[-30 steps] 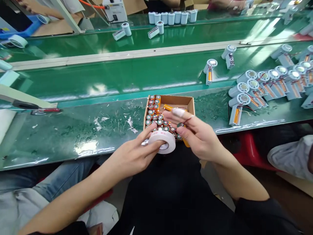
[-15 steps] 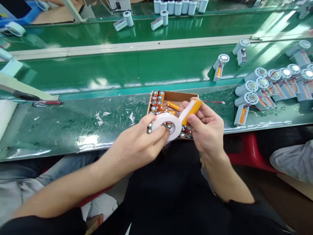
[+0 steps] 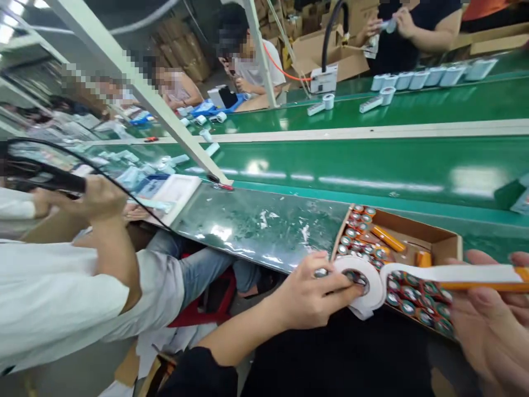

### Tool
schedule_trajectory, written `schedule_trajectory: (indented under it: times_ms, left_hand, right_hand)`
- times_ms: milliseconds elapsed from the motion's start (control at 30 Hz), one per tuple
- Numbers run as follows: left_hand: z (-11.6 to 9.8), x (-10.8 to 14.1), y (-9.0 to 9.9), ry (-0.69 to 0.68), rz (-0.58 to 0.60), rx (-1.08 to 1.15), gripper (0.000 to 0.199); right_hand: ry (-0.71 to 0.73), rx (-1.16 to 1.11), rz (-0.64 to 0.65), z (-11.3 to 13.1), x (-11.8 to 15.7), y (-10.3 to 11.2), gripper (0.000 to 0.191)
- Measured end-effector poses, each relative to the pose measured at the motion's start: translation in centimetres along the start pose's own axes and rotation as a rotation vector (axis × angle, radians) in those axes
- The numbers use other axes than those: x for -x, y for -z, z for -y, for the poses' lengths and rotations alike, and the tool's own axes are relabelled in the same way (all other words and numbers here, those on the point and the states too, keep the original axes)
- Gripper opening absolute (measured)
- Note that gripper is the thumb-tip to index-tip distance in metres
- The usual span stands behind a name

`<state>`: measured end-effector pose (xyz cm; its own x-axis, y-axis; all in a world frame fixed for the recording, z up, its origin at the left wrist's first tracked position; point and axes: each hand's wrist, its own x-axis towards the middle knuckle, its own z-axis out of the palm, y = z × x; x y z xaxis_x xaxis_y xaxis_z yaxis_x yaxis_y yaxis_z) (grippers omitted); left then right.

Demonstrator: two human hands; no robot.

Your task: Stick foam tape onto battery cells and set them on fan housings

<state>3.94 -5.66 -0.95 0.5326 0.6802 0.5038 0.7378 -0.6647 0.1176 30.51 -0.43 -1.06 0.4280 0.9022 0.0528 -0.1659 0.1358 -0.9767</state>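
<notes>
My left hand (image 3: 314,292) is closed on a roll of white tape (image 3: 374,281), with fingers through its core. A white strip (image 3: 450,273) runs from the roll to an orange battery (image 3: 491,286) and lies along its top side. My right hand (image 3: 491,331), partly cut off by the right edge, grips that battery between thumb and fingers. Behind and below both hands stands a cardboard box (image 3: 438,234) with several orange batteries (image 3: 413,309) upright in it. One orange battery (image 3: 388,238) lies on its side inside the box.
A green conveyor (image 3: 330,160) runs beyond the worktable (image 3: 248,220), where white scraps (image 3: 303,234) lie. A slanted metal post (image 3: 165,105) rises at left. A co-worker in a white shirt (image 3: 61,292) sits on the left holding a black tool (image 3: 45,173). Pale-blue housings (image 3: 417,80) line the far side.
The view has swung left, bringing the neighbouring co-worker into sight. My hands are farther apart, and a longer strip of white tape stretches from the roll to the battery.
</notes>
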Motion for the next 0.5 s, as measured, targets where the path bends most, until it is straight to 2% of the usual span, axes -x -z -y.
schedule_trajectory:
  times_ms: [67, 167, 333, 500]
  left_hand:
    - [0.2, -0.4, 0.7, -0.069, 0.022, 0.016, 0.039]
    - [0.7, -0.3, 1.6, -0.121, 0.052, 0.054, 0.041]
    - [1.0, -0.1, 1.7, -0.148, 0.069, 0.084, 0.044]
    - [1.2, -1.0, 1.8, -0.223, 0.040, 0.118, 0.036]
  right_hand:
    - [0.035, -0.045, 0.001, 0.9, 1.4, -3.0, 0.063]
    - [0.081, -0.183, 0.137, 1.3, 1.5, -5.6, 0.061]
    - [0.121, -0.121, 0.319, 0.0, 1.2, -4.6, 0.066]
    - [0.041, -0.094, 0.430, -0.1, 2.5, -4.5, 0.066]
